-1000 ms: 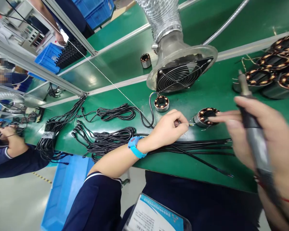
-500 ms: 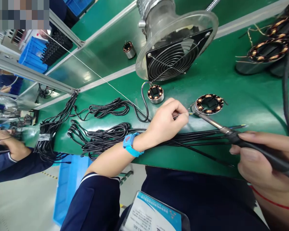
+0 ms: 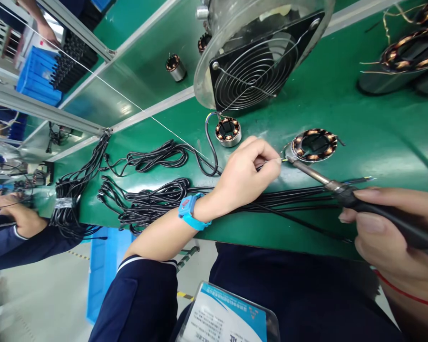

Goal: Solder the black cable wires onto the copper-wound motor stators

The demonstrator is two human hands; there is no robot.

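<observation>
My left hand [image 3: 244,173] pinches a thin wire end [image 3: 271,163] against the green bench, right beside a round motor stator with copper windings [image 3: 313,145]. A blue wristband sits on that wrist. My right hand [image 3: 388,237] grips a soldering iron [image 3: 360,202] like a pen; its metal tip touches the wire end at the stator's left edge. Black cables [image 3: 296,202] lie across the bench under both hands.
A fume-extraction fan [image 3: 257,71] on a ribbed duct stands behind the stator. A second stator [image 3: 228,131] lies by the fan, more stators [image 3: 406,61] at the far right. Bundles of black cables [image 3: 146,202] fill the left. Another person's hand [image 3: 12,216] works at far left.
My right hand turned the soldering iron from upright to pointing left and brought its tip onto the wire at the stator. The left hand kept pinching the wire. The view moved closer.
</observation>
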